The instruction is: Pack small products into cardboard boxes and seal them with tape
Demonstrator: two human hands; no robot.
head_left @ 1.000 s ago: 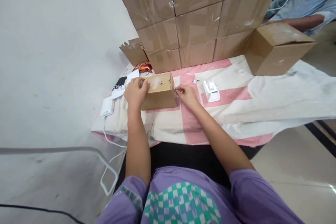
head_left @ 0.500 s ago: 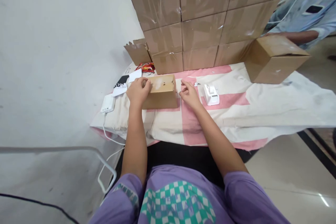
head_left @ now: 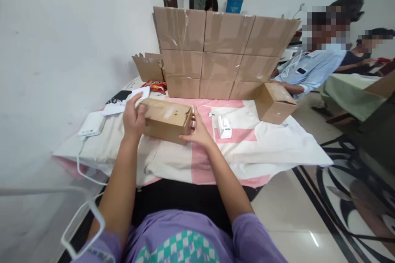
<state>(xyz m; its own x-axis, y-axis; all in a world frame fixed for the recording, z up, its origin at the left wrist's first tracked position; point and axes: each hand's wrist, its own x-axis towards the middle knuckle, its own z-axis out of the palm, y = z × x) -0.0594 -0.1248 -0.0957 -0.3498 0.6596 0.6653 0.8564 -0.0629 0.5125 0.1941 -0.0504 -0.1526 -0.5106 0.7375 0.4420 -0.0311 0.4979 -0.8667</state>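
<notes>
**Both hands are closing in around the small cardboard box**

Nearest, a purple shirt with a green-and-white check print (head_left: 179,246) is filling the lower edge; no wording is showing on it. Beyond it, the left hand (head_left: 135,118) is lying at the left end of the small cardboard box (head_left: 165,130), its grip spread. The right hand (head_left: 200,131) is bracketing the right end, its grip spread too, thumb reaching toward the near corner; how firmly either is pressing, I cannot tell.

The box is sitting near the middle of the cloth-covered tabletop (head_left: 237,168). Half a second ago the right hand was hovering apart from that end with curled fingers; now it is opening around it. That is apparently giving the person control from both ends, instead of steadying by the left hand alone.

To the right, a small white dispenser (head_left: 224,127) is standing well apart from the box. To the left, a white device with a cable (head_left: 92,124) is lying near the wall. Farther back, a red packet (head_left: 154,86) is showing print too small to read. The stacked cartons (head_left: 222,65) are showing shiny tape but no legible label. Farthest, a blue basket (head_left: 234,5) is carrying pale, unreadable lettering.
</notes>
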